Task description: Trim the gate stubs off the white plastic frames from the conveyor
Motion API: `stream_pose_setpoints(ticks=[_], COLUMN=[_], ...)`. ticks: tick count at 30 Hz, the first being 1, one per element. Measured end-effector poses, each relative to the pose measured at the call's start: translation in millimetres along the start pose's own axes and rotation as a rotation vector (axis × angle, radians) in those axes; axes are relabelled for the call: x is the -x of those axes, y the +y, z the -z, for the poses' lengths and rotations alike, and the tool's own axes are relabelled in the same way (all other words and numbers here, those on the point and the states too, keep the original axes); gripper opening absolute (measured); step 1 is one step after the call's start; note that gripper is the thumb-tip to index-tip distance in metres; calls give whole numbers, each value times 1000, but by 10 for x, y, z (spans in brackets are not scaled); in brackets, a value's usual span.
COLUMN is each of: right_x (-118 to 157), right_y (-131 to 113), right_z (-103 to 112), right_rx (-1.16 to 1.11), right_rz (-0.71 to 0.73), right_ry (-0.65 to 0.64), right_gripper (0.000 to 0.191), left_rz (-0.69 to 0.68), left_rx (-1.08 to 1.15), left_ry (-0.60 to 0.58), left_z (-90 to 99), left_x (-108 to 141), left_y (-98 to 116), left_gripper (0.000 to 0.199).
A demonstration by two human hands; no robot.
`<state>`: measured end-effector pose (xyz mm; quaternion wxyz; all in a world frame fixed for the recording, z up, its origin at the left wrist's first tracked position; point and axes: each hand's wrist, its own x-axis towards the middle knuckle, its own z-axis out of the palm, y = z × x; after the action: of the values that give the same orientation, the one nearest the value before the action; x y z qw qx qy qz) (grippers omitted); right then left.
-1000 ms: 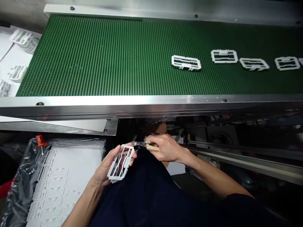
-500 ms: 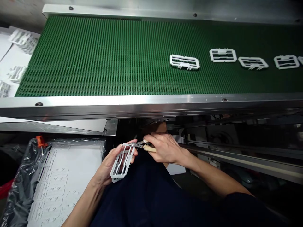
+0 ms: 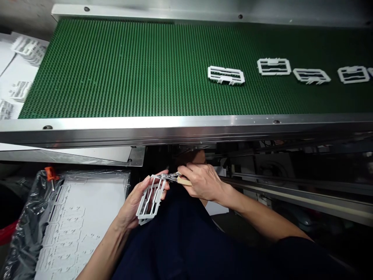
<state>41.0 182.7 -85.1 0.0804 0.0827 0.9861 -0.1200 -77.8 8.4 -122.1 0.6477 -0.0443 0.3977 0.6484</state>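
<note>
My left hand grips a white slatted plastic frame, held tilted in front of my lap; a second frame seems to lie against its underside. My right hand is closed around the pale handles of a pair of nippers. The metal jaws of the nippers reach the top end of the frame, close to my left fingertips. Whether the jaws bite on the plastic is too small to tell.
Beyond my hands runs a green conveyor belt with a metal rail. Several white frames lie on it. Stacked frames stand at far left. Below left, a plastic-lined box holds rows of flat white parts; an orange-handled tool sits at its edge.
The nippers' jaws have moved slightly left, further over the frame's top end, and their handles look closer together. The frames on the belt have shifted slightly left.
</note>
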Motion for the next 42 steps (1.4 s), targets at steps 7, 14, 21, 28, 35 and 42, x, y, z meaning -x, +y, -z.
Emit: stream_pose_setpoints(ticks=[7,14,21,28,35,42], right_x=[-11,-7,-31,-40,-28,-29], right_y=[18,2,-12,-8,-12,-8], right_z=[-7,25,50,46,19,23], right_rx=[-175,-90,-38,-19,-11,-7], right_rz=[-92,-87,-56,-48,-45,-41], right_ry=[-27,-38,-48,-62,-39,-31], right_gripper=[17,25,25,25,26,23], left_rz=[-10,19,17,1,0,0], left_rx=[46,85,54,34,26,18], left_ry=[14,17,16,20,21,20], left_z=[-12,-7,-32,-16,-22,-34], left_x=[-10,-24,-18,-15,-20,-22], left_y=[6,21,30,17,4,3], left_gripper=[39,43,44,43,43,43])
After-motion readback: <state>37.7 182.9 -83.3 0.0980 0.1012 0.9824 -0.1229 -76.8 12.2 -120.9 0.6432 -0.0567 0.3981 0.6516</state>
